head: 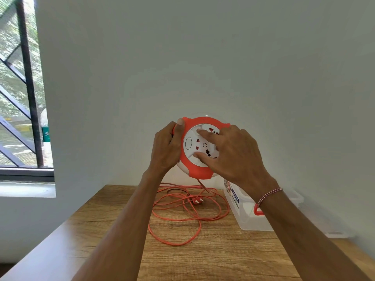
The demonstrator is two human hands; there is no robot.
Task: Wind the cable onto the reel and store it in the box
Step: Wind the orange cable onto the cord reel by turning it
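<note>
A round orange and white cable reel (194,169) with sockets on its face is held up in the air above the wooden table (213,254). My left hand (165,147) grips its left rim, thumb on the orange edge. My right hand (229,151) lies on the white centre disc, fingers spread and pressing on it. The orange cable (182,216) hangs from the reel's underside and lies in loose loops on the table, its plug (197,200) among them. A clear plastic box (249,218) with a red latch stands at the right, partly behind my right forearm.
A plain wall rises right behind the table. At the left is a window (20,88) with dark bars and a sill. The box's clear lid (334,234) seems to lie beside the box at the right edge.
</note>
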